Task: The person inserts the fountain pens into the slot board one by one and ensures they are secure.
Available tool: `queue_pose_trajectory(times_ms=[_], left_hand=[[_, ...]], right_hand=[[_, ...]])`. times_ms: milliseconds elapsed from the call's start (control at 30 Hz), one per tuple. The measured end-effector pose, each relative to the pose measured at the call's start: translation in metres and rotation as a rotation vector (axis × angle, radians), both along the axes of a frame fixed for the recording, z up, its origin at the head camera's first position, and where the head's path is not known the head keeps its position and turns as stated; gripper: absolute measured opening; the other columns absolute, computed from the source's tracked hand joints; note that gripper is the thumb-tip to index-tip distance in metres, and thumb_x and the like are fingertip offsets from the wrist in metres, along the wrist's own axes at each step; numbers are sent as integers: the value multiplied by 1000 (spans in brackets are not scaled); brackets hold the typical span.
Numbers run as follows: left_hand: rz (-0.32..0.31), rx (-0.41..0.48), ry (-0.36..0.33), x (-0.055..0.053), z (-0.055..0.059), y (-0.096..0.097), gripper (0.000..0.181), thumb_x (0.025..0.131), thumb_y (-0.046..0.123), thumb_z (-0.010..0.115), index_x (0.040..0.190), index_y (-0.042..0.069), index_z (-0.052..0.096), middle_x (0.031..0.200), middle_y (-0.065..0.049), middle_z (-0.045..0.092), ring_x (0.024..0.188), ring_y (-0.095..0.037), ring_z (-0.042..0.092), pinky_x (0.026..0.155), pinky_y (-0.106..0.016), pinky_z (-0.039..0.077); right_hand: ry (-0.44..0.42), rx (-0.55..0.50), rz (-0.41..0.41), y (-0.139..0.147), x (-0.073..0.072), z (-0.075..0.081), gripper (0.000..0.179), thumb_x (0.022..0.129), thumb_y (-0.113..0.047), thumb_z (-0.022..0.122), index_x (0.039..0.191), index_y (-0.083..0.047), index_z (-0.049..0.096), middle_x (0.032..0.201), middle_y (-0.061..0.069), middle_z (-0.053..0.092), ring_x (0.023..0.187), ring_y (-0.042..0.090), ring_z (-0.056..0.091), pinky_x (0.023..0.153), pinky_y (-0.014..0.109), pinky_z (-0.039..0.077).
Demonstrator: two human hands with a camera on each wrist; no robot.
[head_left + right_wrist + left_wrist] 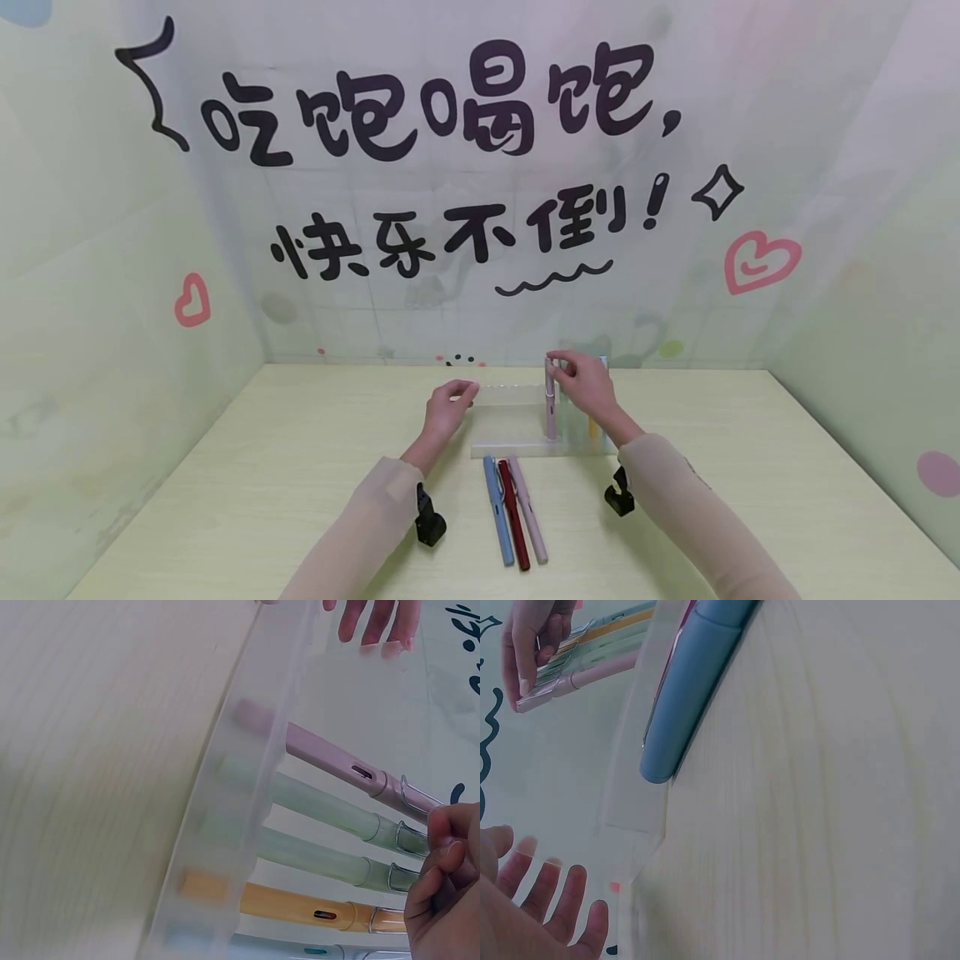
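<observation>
A frosted clear pen stand (pixel 510 450) is on the table near the back wall. My left hand (pixel 446 410) pinches its upper left edge, with some fingertips behind the panel in the left wrist view. My right hand (pixel 585 383) grips a light purple pen (pixel 550 408) near its cap end. That pen stands upright with its lower end behind the stand's front lip. Beside it in the right wrist view are two pale green pens (pixel 322 806), an orange pen (pixel 292 904) and a light blue pen (pixel 285 949), all in the stand.
In front of the stand lie a blue pen (pixel 498 512), a dark red pen (pixel 514 521) and another light purple pen (pixel 528 512), side by side on the pale wooden table (pixel 300 500). A printed cloth wall (pixel 450 333) closes off the back.
</observation>
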State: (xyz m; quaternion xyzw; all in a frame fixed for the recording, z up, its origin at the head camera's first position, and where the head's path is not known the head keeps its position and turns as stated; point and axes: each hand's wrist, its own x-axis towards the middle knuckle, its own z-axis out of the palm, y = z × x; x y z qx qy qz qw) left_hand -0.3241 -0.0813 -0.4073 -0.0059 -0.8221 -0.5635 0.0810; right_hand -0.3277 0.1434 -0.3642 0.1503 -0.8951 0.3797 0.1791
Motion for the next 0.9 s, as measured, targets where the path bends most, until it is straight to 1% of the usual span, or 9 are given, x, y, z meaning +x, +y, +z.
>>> queue_pose_trajectory(times_ms=[267,467,633,900], left_hand=[[-3,-1,-3,1,0,0,30,88,29,53,104,4,61,97,-8,59,82,-20,58,71,-33,46],[0,1,-1,1,0,0,29,88,27,54,103,3,61,95,-9,60,81,-20,59,70,-32,47],[4,3,6,1,1,0,28,88,26,55,102,3,62,93,-9,60,80,-20,59,70,-32,47],[7,-1,4,0,0,1,29,88,26,55,103,3,62,94,-9,60,81,-20,59,71,-32,47]], right_hand=[[20,-6,1,0,0,-2,24,84,-11,59,108,-5,62,48,-2,41,40,10,32,37,24,24],[4,-4,-10,-1,1,-1,26,84,-11,59,109,-5,62,51,-1,44,42,11,35,38,24,25],[9,1,-13,-1,1,-1,26,83,-11,60,108,-6,62,52,-1,47,43,11,36,38,24,27],[28,-25,-3,0,4,0,28,83,-14,60,110,-5,61,52,-2,46,42,9,36,38,25,27]])
